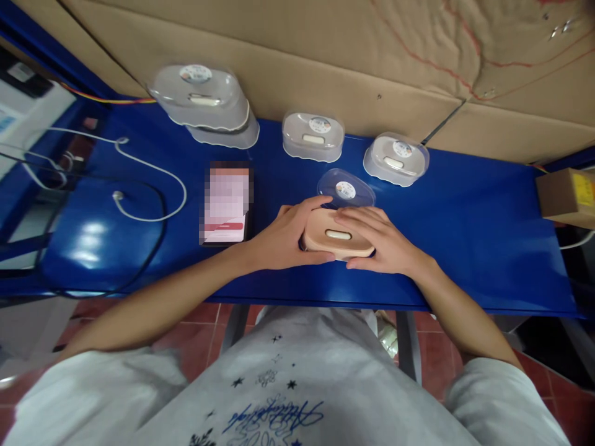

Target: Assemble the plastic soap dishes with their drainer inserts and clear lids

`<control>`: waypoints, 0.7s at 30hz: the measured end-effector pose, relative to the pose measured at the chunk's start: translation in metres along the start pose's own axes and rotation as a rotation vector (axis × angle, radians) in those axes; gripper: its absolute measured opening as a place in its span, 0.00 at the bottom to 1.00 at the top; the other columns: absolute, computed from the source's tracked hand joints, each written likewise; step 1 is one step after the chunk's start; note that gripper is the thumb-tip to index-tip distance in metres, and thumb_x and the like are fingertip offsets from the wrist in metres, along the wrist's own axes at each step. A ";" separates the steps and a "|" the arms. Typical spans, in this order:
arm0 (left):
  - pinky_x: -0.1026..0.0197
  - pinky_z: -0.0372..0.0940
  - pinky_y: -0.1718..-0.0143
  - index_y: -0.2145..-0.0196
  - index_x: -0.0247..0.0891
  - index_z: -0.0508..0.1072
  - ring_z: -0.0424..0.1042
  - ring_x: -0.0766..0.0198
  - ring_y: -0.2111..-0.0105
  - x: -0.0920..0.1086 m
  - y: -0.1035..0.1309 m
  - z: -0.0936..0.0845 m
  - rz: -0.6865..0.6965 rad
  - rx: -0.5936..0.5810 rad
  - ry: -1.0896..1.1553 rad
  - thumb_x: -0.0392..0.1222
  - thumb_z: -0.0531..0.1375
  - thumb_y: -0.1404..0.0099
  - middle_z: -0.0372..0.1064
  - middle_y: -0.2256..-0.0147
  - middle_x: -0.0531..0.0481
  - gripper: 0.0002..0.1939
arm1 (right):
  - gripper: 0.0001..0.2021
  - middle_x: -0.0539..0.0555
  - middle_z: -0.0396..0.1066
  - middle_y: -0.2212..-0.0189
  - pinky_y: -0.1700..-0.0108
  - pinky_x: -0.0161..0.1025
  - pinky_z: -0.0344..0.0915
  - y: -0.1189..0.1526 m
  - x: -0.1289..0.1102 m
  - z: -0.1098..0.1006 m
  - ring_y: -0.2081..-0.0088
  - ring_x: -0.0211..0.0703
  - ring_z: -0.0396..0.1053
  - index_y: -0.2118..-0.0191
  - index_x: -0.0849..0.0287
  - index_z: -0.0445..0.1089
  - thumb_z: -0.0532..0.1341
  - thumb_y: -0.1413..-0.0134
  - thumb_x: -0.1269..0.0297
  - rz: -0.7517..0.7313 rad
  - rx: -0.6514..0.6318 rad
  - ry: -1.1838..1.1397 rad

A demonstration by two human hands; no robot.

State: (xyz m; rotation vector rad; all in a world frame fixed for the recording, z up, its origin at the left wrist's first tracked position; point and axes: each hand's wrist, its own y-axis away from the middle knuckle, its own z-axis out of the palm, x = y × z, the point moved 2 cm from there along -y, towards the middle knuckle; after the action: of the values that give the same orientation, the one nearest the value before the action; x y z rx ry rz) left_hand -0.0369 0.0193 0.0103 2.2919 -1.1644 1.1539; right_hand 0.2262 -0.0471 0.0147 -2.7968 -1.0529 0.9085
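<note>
Between my two hands, close to the table's front edge, is a peach-coloured oval box [325, 226] with a pale oval piece on its top. My left hand [292, 238] wraps its left end, thumb along the near side and fingers at the far side. At the right end, my right hand [379, 238] grips it too, fingers lying over the top and thumb at the near side. Just behind the box lies a clear plastic lid [345, 190] bearing a round white sticker. The underside of the box is hidden.
Similar boxes under clear covers stand along the back: a stack [204, 102] at left, one box [313, 136] mid, another [396, 160] right. A phone or tablet [225, 204] lies left of my hands. Cables [153, 164] curl at far left; a cardboard box [567, 198] sits far right.
</note>
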 end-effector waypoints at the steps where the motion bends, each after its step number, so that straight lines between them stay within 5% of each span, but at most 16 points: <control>1: 0.34 0.57 0.26 0.21 0.45 0.50 0.64 0.35 0.26 -0.002 0.000 0.001 0.009 -0.002 -0.003 0.71 0.70 0.32 0.57 0.23 0.32 0.56 | 0.42 0.62 0.69 0.26 0.25 0.64 0.62 0.000 0.000 0.000 0.26 0.65 0.68 0.22 0.48 0.63 0.63 0.33 0.30 -0.005 0.003 0.006; 11: 0.33 0.58 0.25 0.21 0.48 0.50 0.63 0.35 0.26 -0.017 -0.003 0.002 0.051 0.017 0.023 0.75 0.75 0.41 0.56 0.23 0.31 0.64 | 0.30 0.58 0.67 0.24 0.28 0.63 0.60 0.003 0.001 0.002 0.26 0.63 0.67 0.30 0.46 0.72 0.59 0.26 0.36 0.038 0.030 0.082; 21: 0.28 0.57 0.26 0.18 0.50 0.42 0.58 0.31 0.23 -0.013 0.001 0.006 0.105 -0.034 -0.043 0.67 0.77 0.38 0.51 0.21 0.29 0.66 | 0.26 0.58 0.72 0.27 0.30 0.59 0.60 0.007 0.008 -0.012 0.27 0.59 0.69 0.31 0.47 0.73 0.56 0.21 0.40 0.088 0.076 0.015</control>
State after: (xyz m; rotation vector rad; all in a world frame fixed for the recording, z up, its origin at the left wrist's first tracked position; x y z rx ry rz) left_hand -0.0396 0.0220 -0.0038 2.2650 -1.3240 1.1166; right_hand 0.2414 -0.0450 0.0192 -2.8020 -0.8798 0.9141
